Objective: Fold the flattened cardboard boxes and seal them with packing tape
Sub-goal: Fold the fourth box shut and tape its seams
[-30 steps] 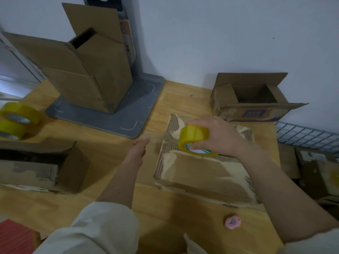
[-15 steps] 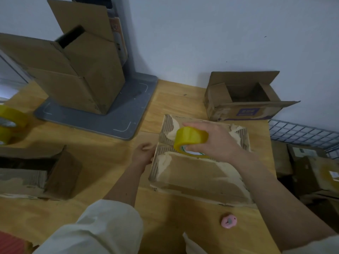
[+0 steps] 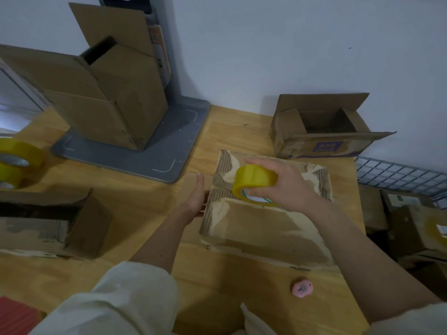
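Closed box [image 3: 263, 223] at centre of surface [image 3: 232, 131], flaps down, torn face up. My right hand [image 3: 285, 187] grips yellow tape roll [image 3: 255, 183] over centre seam, likely to start strip, tape end unclear. Left hand [image 3: 196, 197] flat, fingers straight, bracing box's 9 o'clock side against sliding. Pink cutter [image 3: 302, 288] at 6 o'clock, within reach.
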